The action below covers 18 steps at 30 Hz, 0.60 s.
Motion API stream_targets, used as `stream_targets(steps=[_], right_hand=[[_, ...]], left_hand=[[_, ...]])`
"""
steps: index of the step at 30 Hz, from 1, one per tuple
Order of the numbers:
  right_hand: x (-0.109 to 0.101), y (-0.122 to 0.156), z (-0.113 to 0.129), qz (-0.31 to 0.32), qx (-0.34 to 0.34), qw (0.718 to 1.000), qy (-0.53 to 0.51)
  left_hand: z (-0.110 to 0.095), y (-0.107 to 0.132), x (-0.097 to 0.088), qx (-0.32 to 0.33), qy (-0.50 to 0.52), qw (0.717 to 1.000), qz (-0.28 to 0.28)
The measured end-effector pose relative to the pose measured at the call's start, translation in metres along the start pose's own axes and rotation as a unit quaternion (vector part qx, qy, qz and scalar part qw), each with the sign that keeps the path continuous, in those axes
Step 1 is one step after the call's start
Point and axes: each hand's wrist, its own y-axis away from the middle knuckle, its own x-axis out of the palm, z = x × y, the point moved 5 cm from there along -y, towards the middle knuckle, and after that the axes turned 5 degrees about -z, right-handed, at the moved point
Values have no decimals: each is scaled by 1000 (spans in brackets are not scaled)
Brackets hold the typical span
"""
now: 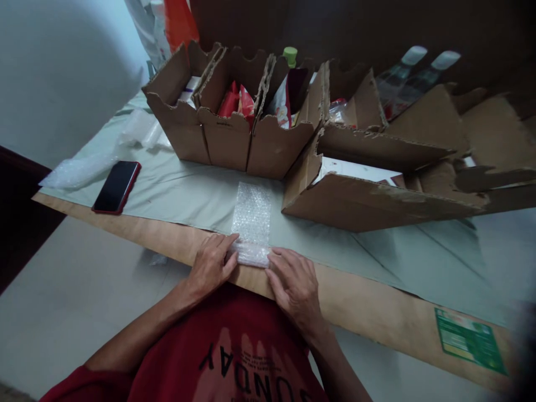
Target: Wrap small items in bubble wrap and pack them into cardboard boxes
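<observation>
A strip of clear bubble wrap point(252, 212) lies across the front of the table, its far part flat on the pale green cloth. Its near end is rolled into a small bundle beside the wooden edge. My left hand point(212, 258) grips the left end of this roll between thumb and fingers. At the opposite end, my right hand point(293, 281) has its thumb and fingers closed on the roll. Whatever the roll may contain cannot be made out.
Cardboard bins point(226, 139) with packets stand along the back, and a longer cardboard box point(377, 204) is at the right. A phone point(116, 187) lies left, near more bubble wrap point(79, 170). Plastic bottles point(404, 78) stand behind. A green label point(469, 339) is on the wooden edge point(368, 304).
</observation>
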Motion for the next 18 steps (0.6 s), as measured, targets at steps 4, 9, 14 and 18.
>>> stream_targets(steps=[4, 9, 14, 18], right_hand=[[17, 1, 2, 75, -58, 995, 2], [20, -3, -4, 120, 12, 990, -76], [5, -1, -6, 85, 53, 995, -28], [8, 1, 2, 85, 2, 996, 16]], left_hand=[[0, 3, -7, 5, -12, 1000, -19], [-11, 16, -15, 84, 47, 995, 22], [-2, 6, -9, 38, 29, 999, 22], [2, -4, -3, 22, -8, 1000, -2]])
